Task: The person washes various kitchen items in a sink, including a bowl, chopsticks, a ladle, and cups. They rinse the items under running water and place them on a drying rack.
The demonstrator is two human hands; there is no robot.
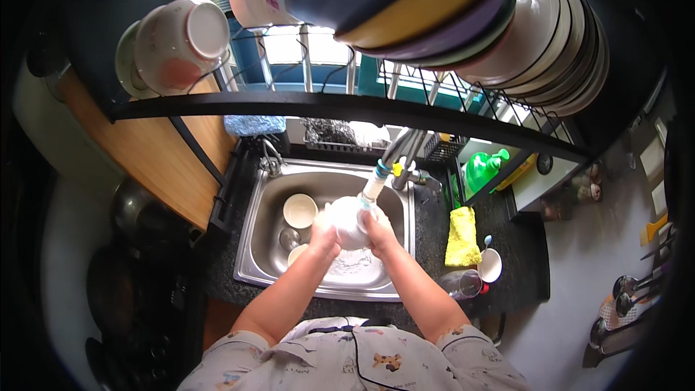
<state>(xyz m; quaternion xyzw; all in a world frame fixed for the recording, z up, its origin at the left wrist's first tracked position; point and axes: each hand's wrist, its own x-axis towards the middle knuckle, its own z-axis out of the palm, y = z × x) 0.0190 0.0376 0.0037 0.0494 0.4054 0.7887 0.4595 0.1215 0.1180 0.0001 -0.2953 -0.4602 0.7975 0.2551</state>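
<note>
Both my hands hold a white bowl under the faucet's spout [373,187], above a stainless steel sink [260,217]. My left hand [324,236] grips the left side of the bowl [350,228], and my right hand [378,231] grips its right side, close beneath the spout. Bright glare washes out the bowl's surface and some of my fingers. In the basin, to the left, lie a cream bowl [300,210], a metal ladle or spoon [290,239] and another pale bowl [297,253], partly covered by my left forearm. Water ripples on the basin floor below my hands.
A black dish rack [326,104] with plates [535,38] and bowls [182,46] spans overhead. Right of the sink are a yellow cloth [462,236], a white cup [490,266], a clear container [461,283] and a green pump bottle [482,171]. A wooden board [146,146] stands left.
</note>
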